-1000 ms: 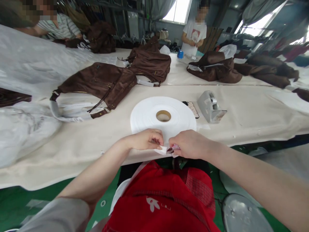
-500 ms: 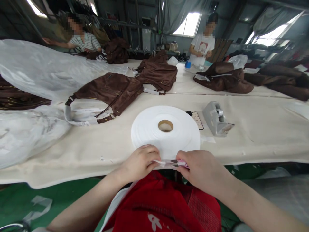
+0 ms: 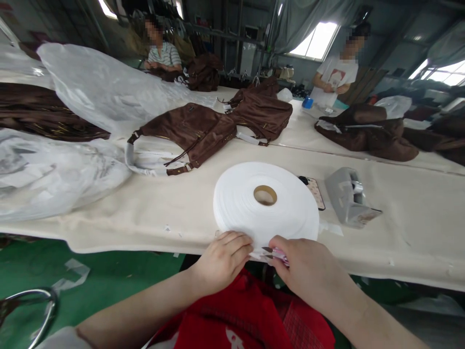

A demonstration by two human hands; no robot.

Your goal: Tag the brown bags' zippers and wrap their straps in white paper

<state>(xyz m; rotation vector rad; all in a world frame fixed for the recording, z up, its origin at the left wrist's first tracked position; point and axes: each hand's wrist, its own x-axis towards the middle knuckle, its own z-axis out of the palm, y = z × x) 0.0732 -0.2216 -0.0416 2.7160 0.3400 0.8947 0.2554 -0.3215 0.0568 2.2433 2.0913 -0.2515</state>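
A large, flat roll of white strip (image 3: 240, 198) with a brown cardboard core lies near the table's front edge. My left hand (image 3: 227, 257) is at the roll's front edge, its fingers closed on the white strip; the fingertips are partly hidden. In my right hand (image 3: 301, 261) is a pair of small thread snips (image 3: 279, 255) with pink handles. Their dark blades are apart and point left toward my left hand, close to the strip. Both hands are near each other, just above my red apron (image 3: 232, 310).
A grey tape dispenser (image 3: 341, 196) and a phone (image 3: 317, 194) lie to the roll's right. Brown bags (image 3: 203, 131) and clear plastic bags (image 3: 72, 179) cover the left and back of the cream-covered table (image 3: 174, 203). Two people stand or sit across it.
The view has turned left, shifting everything rightward. My left hand has moved closer over the strip, hiding more of it. The snips' blades look wider apart. The person at left has drawn an arm in.
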